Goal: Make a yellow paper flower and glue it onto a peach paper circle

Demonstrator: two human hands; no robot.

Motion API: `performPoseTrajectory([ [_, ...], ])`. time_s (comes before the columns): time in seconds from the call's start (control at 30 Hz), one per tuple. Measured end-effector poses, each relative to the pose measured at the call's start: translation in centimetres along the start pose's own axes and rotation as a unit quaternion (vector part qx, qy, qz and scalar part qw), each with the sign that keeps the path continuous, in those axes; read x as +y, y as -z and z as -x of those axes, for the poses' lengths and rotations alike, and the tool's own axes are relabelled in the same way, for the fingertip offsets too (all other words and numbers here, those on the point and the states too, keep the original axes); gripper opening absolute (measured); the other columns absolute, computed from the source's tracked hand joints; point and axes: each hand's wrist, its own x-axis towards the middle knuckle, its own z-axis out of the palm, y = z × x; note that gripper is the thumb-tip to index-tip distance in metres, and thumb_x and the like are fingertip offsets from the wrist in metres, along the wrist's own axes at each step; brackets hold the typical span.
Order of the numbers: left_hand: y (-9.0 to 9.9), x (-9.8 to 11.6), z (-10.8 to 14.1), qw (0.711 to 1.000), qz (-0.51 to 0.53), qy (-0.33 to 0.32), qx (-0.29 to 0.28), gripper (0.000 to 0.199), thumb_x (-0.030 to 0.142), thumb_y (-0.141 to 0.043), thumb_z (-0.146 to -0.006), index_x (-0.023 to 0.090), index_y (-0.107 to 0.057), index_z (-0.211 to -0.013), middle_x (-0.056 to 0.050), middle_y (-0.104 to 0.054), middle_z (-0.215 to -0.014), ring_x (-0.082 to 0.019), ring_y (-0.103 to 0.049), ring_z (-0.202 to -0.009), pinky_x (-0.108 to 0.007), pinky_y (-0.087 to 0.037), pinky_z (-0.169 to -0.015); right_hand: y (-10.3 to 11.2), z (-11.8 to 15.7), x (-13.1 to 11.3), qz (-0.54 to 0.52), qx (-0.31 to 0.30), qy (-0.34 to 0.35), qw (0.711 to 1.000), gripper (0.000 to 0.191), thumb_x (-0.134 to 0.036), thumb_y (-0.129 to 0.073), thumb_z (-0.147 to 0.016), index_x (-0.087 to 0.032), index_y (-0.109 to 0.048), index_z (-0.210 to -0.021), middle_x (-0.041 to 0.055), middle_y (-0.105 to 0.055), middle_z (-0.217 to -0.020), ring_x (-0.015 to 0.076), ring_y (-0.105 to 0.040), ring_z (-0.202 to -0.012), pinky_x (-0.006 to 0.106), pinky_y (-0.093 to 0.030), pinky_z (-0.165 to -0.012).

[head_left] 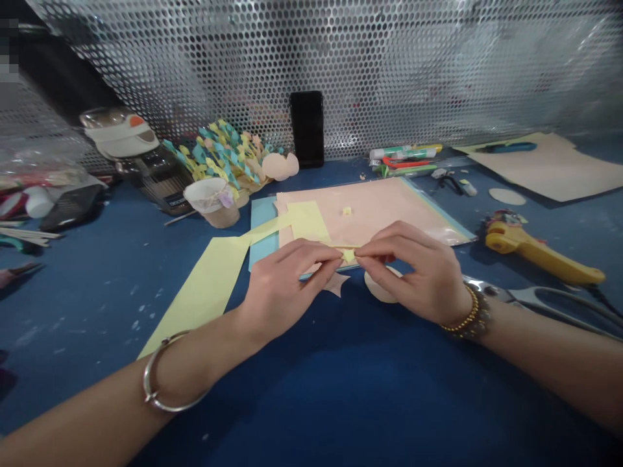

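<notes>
So both hands are out in front, the left hand (341, 257) and the right hand (357, 253), each with thumb and finger closed on one tiny yellow paper piece (349, 256) held between them. Just below those fingertips there's one pink pointy scrap (337, 284), and one pale disc (382, 285) sits partly under the right hand. Left of the left hand, one long yellow sheet (199, 285) runs across the bench (302, 395). Right of the right hand, one pair of scissors (530, 297) pokes out past the wrist, with one yellow-handled tool (545, 253) a bit beyond.

Under and past the fingertips is one sleeve of pink paper (370, 194), one small yellow square (347, 211) lying on it. Further off, ahead and left of the left hand: one white cup (211, 201), one bunch of paper-topped stems (224, 152) (too many to count) and one bottle (150, 168). Straight past the hands, one black phone (307, 130) stands against the perforated metal panel (389, 71).
</notes>
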Motion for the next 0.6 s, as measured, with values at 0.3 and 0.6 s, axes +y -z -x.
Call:
performPoseTrajectory([
  [0.3, 0.10, -0.22, 0.05, 0.999, 0.000, -0.039, -0.021, 0.009, 0.012, -0.062, -0.083, 0.018, -0.066, -0.087, -0.002, -0.072, -0.082, -0.012, -0.067, -0.077, -0.021, -0.055, -0.073, -0.01, 0.11, 0.35, -0.017, -0.007, 0.005, 1.000, 0.009, -0.009, -0.060, -0.083, -0.013, -0.066, -0.087, 0.0052, -0.063, -0.083, 0.0117, -0.058, -0.072, 0.025, -0.051, -0.062],
  [0.6, 0.07, -0.44, 0.38, 0.997, 0.000, -0.070, -0.037, 0.010, 0.011, -0.062, -0.083, 0.016, -0.065, -0.091, -0.003, -0.071, -0.086, -0.012, -0.066, -0.082, -0.021, -0.054, -0.077, 0.17, 0.16, 0.19, -0.009, -0.030, 0.015, 0.999, 0.006, -0.009, -0.059, -0.083, -0.010, -0.064, -0.086, 0.0060, -0.062, -0.082, 0.0107, -0.057, -0.070, 0.023, -0.049, -0.062],
])
